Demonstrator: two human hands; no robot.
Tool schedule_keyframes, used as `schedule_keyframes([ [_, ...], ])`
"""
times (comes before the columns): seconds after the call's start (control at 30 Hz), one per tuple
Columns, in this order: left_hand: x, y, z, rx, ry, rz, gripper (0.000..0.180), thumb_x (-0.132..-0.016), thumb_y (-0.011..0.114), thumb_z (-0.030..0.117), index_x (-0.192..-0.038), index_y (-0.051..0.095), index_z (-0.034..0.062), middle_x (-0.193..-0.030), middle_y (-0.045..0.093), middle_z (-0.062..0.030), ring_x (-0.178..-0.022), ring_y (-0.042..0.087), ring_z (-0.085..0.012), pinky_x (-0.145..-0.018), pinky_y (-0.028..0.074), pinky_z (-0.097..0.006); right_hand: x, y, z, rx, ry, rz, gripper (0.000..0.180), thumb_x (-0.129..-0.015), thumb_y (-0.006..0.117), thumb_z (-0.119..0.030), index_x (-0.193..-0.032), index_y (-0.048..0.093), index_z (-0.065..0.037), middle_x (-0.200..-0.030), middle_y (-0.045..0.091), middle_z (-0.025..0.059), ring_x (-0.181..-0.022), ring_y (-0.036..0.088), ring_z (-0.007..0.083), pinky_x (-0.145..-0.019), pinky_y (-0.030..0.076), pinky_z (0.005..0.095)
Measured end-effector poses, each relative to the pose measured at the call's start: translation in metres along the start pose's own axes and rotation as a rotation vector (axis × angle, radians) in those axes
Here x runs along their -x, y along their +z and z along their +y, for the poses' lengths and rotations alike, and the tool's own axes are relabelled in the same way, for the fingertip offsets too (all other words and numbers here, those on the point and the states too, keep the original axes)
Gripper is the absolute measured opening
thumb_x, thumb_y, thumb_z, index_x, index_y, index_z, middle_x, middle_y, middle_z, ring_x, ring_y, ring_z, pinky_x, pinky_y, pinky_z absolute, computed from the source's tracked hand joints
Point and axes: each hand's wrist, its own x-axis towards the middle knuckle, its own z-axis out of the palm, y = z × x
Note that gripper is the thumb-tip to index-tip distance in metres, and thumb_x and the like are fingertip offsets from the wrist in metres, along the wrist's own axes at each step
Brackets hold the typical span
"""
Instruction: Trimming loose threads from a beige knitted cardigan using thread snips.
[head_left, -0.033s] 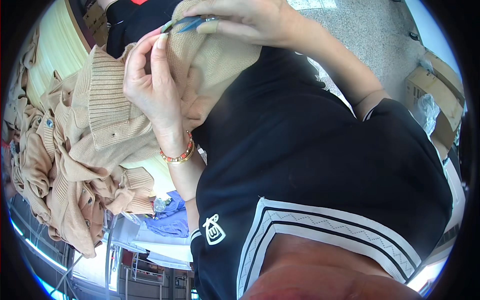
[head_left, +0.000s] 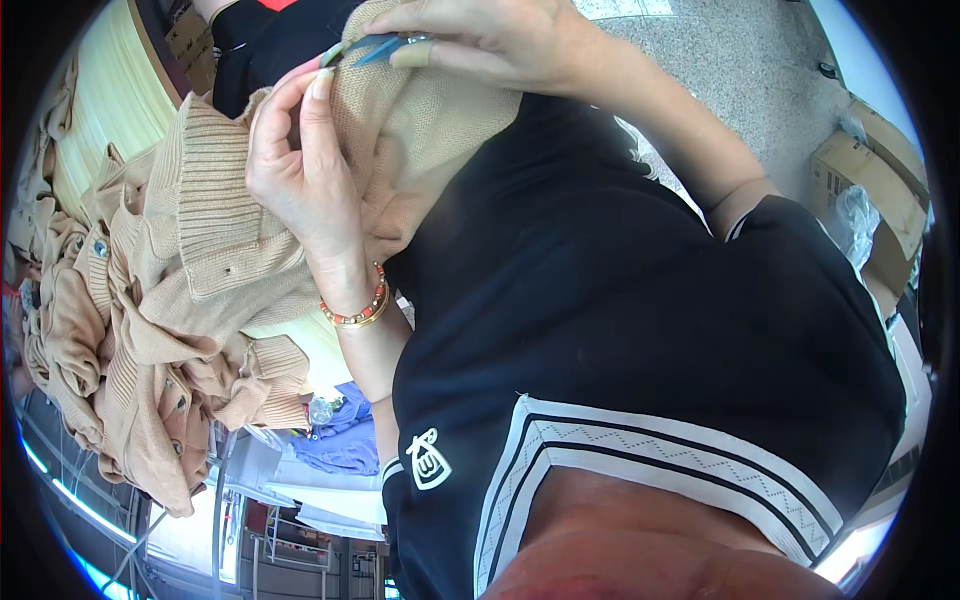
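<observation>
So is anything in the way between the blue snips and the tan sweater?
Nothing visible: the right hand holds the blue snips right over the tan sweater, with the left hand close beside the blades.

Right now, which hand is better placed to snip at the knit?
Right, likely: the right hand holds the blue snips right by the knit. The left hand shows no tool, its fingers near the snips.

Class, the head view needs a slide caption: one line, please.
At a tan knit garment, the right hand holds a blue tool beside the left hand; more tan knitwear lies heaped nearby.
</observation>
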Motion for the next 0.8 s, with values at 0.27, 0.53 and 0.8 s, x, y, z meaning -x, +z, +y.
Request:
schedule_keyframes([
  [0.27,0.002,-0.001,0.006,0.084,-0.114,-0.003,0.012,-0.099,0.067,0.007,-0.102,0.073,-0.0035,-0.104,0.074,-0.0074,-0.091,0.064,-0.009,-0.083,0.051,-0.023,-0.005,0.008,-0.004,0.178,-0.029,-0.022,0.02,-0.09,0.066,-0.018,-0.107,0.069,-0.008,-0.102,0.064,0.0042,-0.092,0.066,0.0249,-0.073,0.056,0.0365],
  [0.53,0.001,-0.002,0.005,0.171,-0.125,-0.01,0.01,-0.097,0.068,0.005,-0.102,0.072,-0.0034,-0.106,0.074,-0.0074,-0.092,0.064,-0.0077,-0.082,0.052,-0.023,-0.012,0.01,-0.01,0.26,-0.023,-0.063,0.019,-0.089,0.065,-0.018,-0.103,0.069,-0.007,-0.101,0.064,0.0046,-0.094,0.066,0.0243,-0.073,0.055,0.0356],
  [0.8,0.003,-0.007,-0.002,0.065,-0.013,-0.086,0.007,-0.094,0.071,0.004,-0.097,0.074,-0.0013,-0.107,0.074,-0.0082,-0.094,0.066,-0.0127,-0.085,0.052,-0.025,-0.011,0.008,-0.014,0.306,-0.016,-0.099,0.018,-0.087,0.065,-0.017,-0.101,0.07,-0.007,-0.098,0.063,0.0054,-0.091,0.065,0.0236,-0.073,0.055,0.0349],
])
